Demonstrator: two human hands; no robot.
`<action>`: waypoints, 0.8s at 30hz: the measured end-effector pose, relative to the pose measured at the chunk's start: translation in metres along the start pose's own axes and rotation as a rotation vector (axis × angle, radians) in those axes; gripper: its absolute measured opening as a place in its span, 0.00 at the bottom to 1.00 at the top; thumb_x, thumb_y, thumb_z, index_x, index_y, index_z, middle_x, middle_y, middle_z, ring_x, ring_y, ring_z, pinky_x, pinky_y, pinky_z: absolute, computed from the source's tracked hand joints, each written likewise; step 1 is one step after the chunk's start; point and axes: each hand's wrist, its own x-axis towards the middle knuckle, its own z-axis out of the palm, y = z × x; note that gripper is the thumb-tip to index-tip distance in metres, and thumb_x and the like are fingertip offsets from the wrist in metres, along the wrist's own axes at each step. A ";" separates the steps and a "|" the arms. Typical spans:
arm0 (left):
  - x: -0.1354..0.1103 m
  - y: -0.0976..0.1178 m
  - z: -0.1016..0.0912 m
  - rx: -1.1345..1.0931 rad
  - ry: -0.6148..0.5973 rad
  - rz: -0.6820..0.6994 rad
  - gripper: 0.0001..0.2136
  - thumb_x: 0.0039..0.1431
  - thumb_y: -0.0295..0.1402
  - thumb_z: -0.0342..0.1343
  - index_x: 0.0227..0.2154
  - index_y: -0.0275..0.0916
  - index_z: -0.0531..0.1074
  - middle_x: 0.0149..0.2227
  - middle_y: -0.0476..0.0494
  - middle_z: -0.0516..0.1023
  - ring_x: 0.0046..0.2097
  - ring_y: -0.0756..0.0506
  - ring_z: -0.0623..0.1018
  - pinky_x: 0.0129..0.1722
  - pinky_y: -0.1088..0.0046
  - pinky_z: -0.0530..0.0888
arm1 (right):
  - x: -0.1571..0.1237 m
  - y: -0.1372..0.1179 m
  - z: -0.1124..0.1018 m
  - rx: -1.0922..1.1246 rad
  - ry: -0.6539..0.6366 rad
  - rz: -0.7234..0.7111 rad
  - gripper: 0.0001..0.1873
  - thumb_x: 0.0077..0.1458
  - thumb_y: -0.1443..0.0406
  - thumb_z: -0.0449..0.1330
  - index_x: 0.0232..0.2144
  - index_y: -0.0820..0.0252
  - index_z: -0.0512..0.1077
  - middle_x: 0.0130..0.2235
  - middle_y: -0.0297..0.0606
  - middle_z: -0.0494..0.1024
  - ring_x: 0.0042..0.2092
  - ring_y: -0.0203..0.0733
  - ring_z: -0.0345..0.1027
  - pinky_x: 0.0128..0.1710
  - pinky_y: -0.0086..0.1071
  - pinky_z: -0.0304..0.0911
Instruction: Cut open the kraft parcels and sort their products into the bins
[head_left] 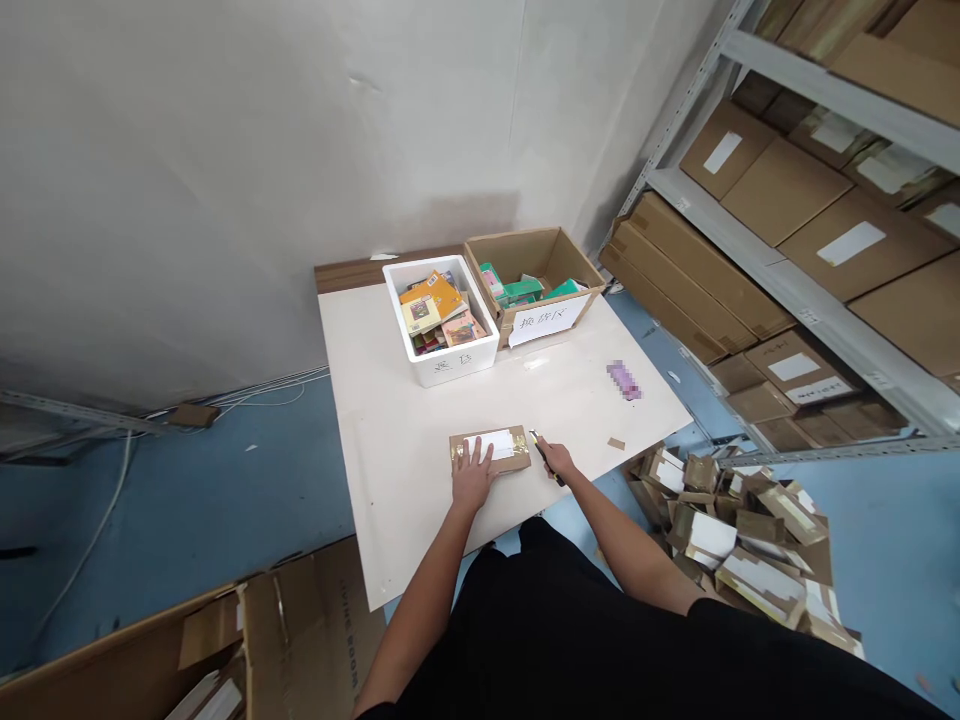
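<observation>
A small taped cardboard box (513, 464) with a white label lies near the front of the white table (397, 470). My left hand (472, 478) rests on the box's left part, fingers spread and pressing down on its top. In my right hand (558, 460) is a dark-handled box cutter (553, 473), its tip pointing up beside the right end of the box. A narrow gap shows between the cutter's tip and the box.
Behind stand a white bin (457, 366) of small boxes and a cardboard carton (589, 270) holding green packages. A blurred purple item (624, 380) and cardboard scrap (616, 443) lie rightward. Opened boxes (750, 540) heap on the floor beside the shelving (757, 250).
</observation>
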 end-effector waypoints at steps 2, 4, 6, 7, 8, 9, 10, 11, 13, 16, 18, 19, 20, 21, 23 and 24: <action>0.000 0.000 0.002 -0.006 0.004 0.001 0.32 0.71 0.46 0.51 0.75 0.52 0.55 0.79 0.44 0.48 0.78 0.30 0.44 0.73 0.41 0.51 | -0.004 0.002 0.003 -0.053 -0.019 -0.002 0.36 0.71 0.38 0.45 0.24 0.57 0.70 0.17 0.34 0.72 0.19 0.38 0.69 0.28 0.28 0.67; 0.002 0.000 0.003 -0.010 -0.004 -0.006 0.32 0.71 0.47 0.51 0.75 0.52 0.54 0.79 0.44 0.47 0.78 0.30 0.44 0.74 0.42 0.51 | -0.005 -0.003 0.004 -0.111 -0.005 -0.002 0.37 0.70 0.38 0.46 0.25 0.58 0.72 0.17 0.35 0.72 0.20 0.39 0.70 0.29 0.29 0.67; 0.004 0.000 0.002 -0.015 -0.010 -0.013 0.32 0.71 0.47 0.51 0.75 0.51 0.54 0.79 0.43 0.47 0.78 0.30 0.44 0.74 0.41 0.51 | -0.004 -0.011 0.004 -0.181 0.014 -0.001 0.37 0.70 0.38 0.48 0.25 0.59 0.74 0.18 0.37 0.73 0.20 0.41 0.70 0.29 0.31 0.66; 0.004 0.000 0.002 -0.015 -0.010 -0.013 0.32 0.71 0.46 0.50 0.75 0.51 0.54 0.79 0.43 0.47 0.78 0.30 0.44 0.74 0.41 0.51 | -0.005 -0.014 0.002 -0.223 0.019 -0.005 0.37 0.69 0.38 0.49 0.26 0.60 0.74 0.19 0.38 0.74 0.21 0.42 0.71 0.29 0.32 0.66; 0.004 0.000 0.001 -0.012 -0.009 -0.014 0.32 0.71 0.46 0.50 0.75 0.50 0.54 0.79 0.43 0.47 0.78 0.30 0.44 0.74 0.41 0.50 | -0.005 -0.016 0.000 -0.265 0.016 -0.008 0.36 0.69 0.38 0.51 0.26 0.60 0.75 0.20 0.39 0.75 0.21 0.43 0.71 0.29 0.32 0.66; 0.004 0.001 0.001 -0.007 -0.007 -0.017 0.32 0.71 0.46 0.50 0.75 0.50 0.54 0.79 0.43 0.47 0.78 0.30 0.44 0.74 0.41 0.50 | -0.007 -0.016 -0.001 -0.302 0.012 -0.012 0.36 0.68 0.37 0.52 0.26 0.60 0.75 0.20 0.40 0.75 0.21 0.43 0.71 0.29 0.33 0.65; 0.004 0.001 0.001 0.001 -0.007 -0.022 0.32 0.71 0.46 0.51 0.75 0.50 0.54 0.79 0.43 0.47 0.78 0.30 0.44 0.74 0.41 0.50 | -0.009 -0.015 -0.003 -0.332 0.008 -0.019 0.36 0.67 0.37 0.54 0.26 0.60 0.76 0.20 0.40 0.75 0.21 0.44 0.72 0.29 0.33 0.65; 0.004 0.001 0.001 0.009 -0.011 -0.027 0.32 0.71 0.46 0.51 0.75 0.49 0.55 0.79 0.42 0.47 0.78 0.30 0.44 0.74 0.42 0.50 | -0.012 -0.012 -0.004 -0.350 0.007 -0.026 0.36 0.66 0.37 0.54 0.26 0.60 0.76 0.19 0.40 0.75 0.21 0.44 0.72 0.29 0.33 0.64; 0.002 0.002 0.002 0.017 -0.023 -0.039 0.32 0.71 0.46 0.51 0.75 0.48 0.55 0.79 0.42 0.47 0.78 0.30 0.44 0.74 0.43 0.50 | -0.018 -0.006 -0.004 -0.357 -0.002 -0.037 0.36 0.65 0.36 0.55 0.27 0.60 0.76 0.19 0.39 0.74 0.21 0.44 0.72 0.29 0.33 0.64; -0.001 0.003 0.002 0.013 -0.016 -0.032 0.32 0.71 0.46 0.51 0.75 0.50 0.55 0.79 0.44 0.47 0.78 0.31 0.45 0.74 0.43 0.51 | -0.024 0.001 -0.006 -0.374 -0.040 -0.018 0.38 0.67 0.36 0.51 0.29 0.62 0.77 0.19 0.39 0.75 0.22 0.45 0.73 0.30 0.33 0.64; -0.003 0.003 0.002 0.020 -0.006 -0.030 0.32 0.71 0.46 0.50 0.75 0.51 0.54 0.79 0.44 0.47 0.78 0.31 0.45 0.74 0.42 0.51 | -0.024 0.002 -0.009 -0.409 -0.061 0.008 0.37 0.68 0.37 0.50 0.29 0.62 0.77 0.20 0.40 0.75 0.23 0.45 0.74 0.31 0.33 0.65; -0.004 0.003 0.001 0.026 -0.003 -0.032 0.32 0.71 0.46 0.50 0.75 0.51 0.54 0.79 0.44 0.47 0.78 0.30 0.45 0.74 0.42 0.52 | -0.023 0.002 -0.012 -0.422 -0.059 0.013 0.36 0.68 0.38 0.51 0.28 0.61 0.77 0.20 0.40 0.75 0.24 0.45 0.75 0.31 0.33 0.65; -0.004 0.003 0.000 0.033 -0.003 -0.035 0.32 0.71 0.46 0.50 0.75 0.51 0.54 0.79 0.44 0.47 0.78 0.30 0.46 0.73 0.42 0.52 | -0.021 0.003 -0.014 -0.427 -0.053 0.010 0.35 0.68 0.38 0.54 0.28 0.61 0.76 0.21 0.40 0.76 0.24 0.45 0.76 0.32 0.33 0.65; -0.003 0.003 -0.001 0.039 -0.005 -0.039 0.32 0.71 0.46 0.50 0.75 0.51 0.54 0.78 0.44 0.48 0.78 0.30 0.46 0.73 0.42 0.52 | -0.020 0.005 -0.015 -0.417 -0.047 -0.001 0.33 0.66 0.38 0.56 0.27 0.60 0.75 0.21 0.40 0.76 0.25 0.45 0.76 0.32 0.33 0.65; 0.000 0.002 -0.007 0.043 -0.019 -0.049 0.32 0.70 0.47 0.51 0.75 0.51 0.55 0.78 0.43 0.49 0.78 0.30 0.47 0.73 0.42 0.54 | -0.016 0.011 -0.015 -0.322 -0.030 -0.035 0.32 0.66 0.39 0.57 0.27 0.58 0.74 0.22 0.38 0.76 0.25 0.43 0.76 0.32 0.31 0.65; 0.002 0.001 -0.010 0.040 -0.030 -0.056 0.32 0.70 0.48 0.51 0.74 0.51 0.57 0.78 0.43 0.50 0.77 0.29 0.49 0.72 0.43 0.56 | -0.014 0.016 -0.012 -0.234 -0.019 -0.036 0.32 0.68 0.39 0.54 0.27 0.58 0.73 0.22 0.37 0.76 0.25 0.42 0.75 0.32 0.30 0.65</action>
